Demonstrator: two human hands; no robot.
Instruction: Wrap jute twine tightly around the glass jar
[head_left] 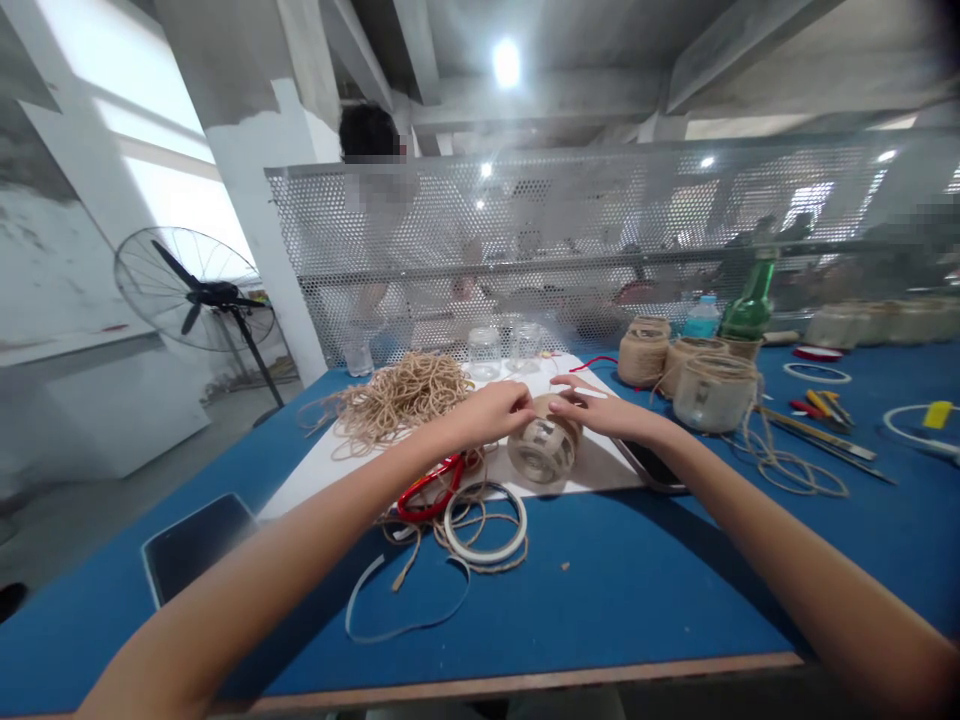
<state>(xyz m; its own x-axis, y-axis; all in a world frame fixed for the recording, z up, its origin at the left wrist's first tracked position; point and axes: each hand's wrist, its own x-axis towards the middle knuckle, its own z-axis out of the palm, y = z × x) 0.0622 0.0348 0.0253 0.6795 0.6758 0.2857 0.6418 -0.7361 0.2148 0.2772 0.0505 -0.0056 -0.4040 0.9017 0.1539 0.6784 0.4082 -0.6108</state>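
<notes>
The left hand (491, 415) curls its fingers half-closed at a twine-wrapped glass jar (544, 448), and the right hand (600, 410) rests slightly open fingers on top. The jar lies on a white board (600, 470); any grip is unclear.

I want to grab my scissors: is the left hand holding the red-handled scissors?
No, the red-handled scissors lie below and apart from the left hand, on the loose twine at the edge of the white board.

Right there, the right hand (600, 408) covers most of the phone (651, 466)! Behind the mesh (600, 200), the co-worker (375, 230) is just a blur, the jars (900, 322) run off the right edge, and the tools (821, 410) are too small to tell.
</notes>
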